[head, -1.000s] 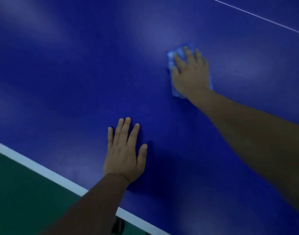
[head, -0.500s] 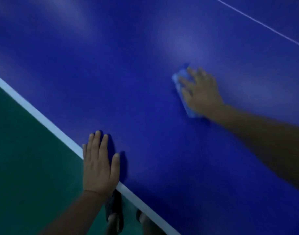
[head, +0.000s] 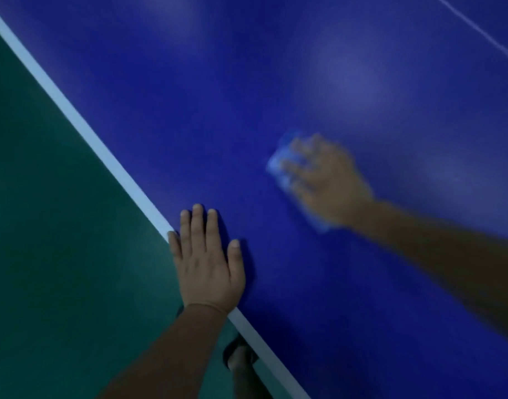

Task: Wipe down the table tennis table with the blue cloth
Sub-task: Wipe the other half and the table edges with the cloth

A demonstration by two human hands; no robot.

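Note:
The dark blue table tennis table (head: pixel 247 96) fills most of the view, its white edge line (head: pixel 82 125) running diagonally. My right hand (head: pixel 327 182) presses flat on the light blue cloth (head: pixel 277 162) at mid-table; both are blurred by motion, and most of the cloth is hidden under the palm. My left hand (head: pixel 208 263) rests flat with straight fingers on the table at its white edge, holding nothing.
Green floor (head: pixel 45 240) lies to the left of the table edge. A foot in a dark sandal (head: pixel 239 359) shows on the floor below the edge. A thin white centre line (head: pixel 477 27) crosses the top right corner.
My right hand has slid the cloth nearer, toward the table edge. The view has swung, showing more green floor. My left hand now sits right at the white edge.

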